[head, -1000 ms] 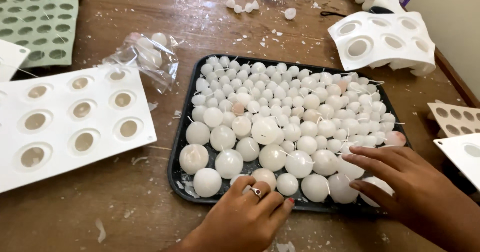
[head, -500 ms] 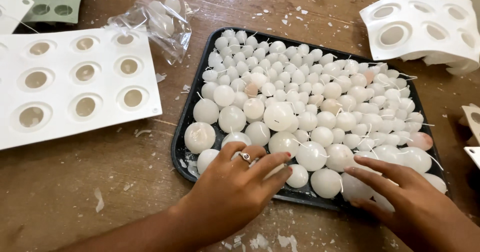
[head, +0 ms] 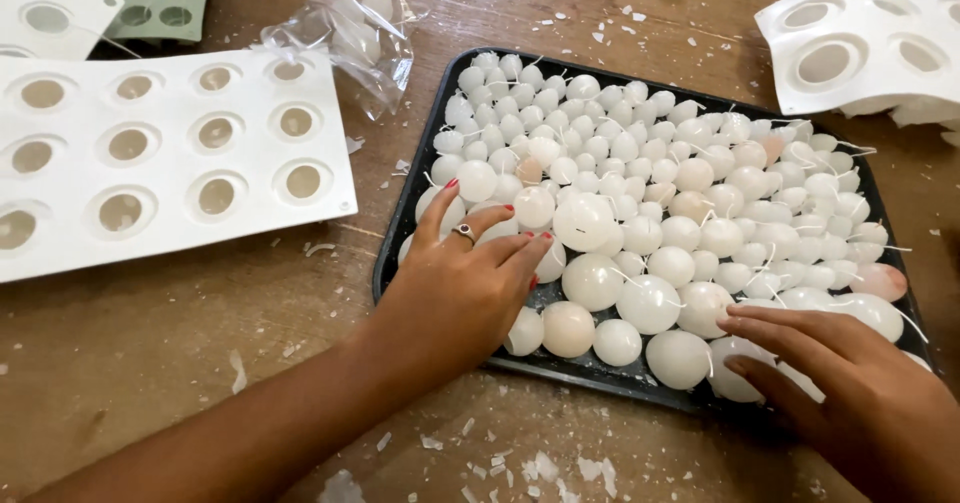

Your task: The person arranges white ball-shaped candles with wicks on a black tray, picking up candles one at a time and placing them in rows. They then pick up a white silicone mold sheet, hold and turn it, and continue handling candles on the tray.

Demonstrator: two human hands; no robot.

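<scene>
A wooden worktable, littered with wax flakes, is carrying everything in view. On it a white silicone mould sheet with round cavities is lying to the left, well apart from a second white mould at the far right. Between them a dark metal tray is holding a dense layer of white ball candles with thin wicks, small ones at the far end and larger ones nearer the person. The left hand, wearing a ring, is lying flat with fingers spread over the large balls at the tray's near left corner. The right hand is resting with fingers extended, fingertips touching balls at the near right edge. A crumpled clear plastic bag is sitting just beyond the tray.
</scene>
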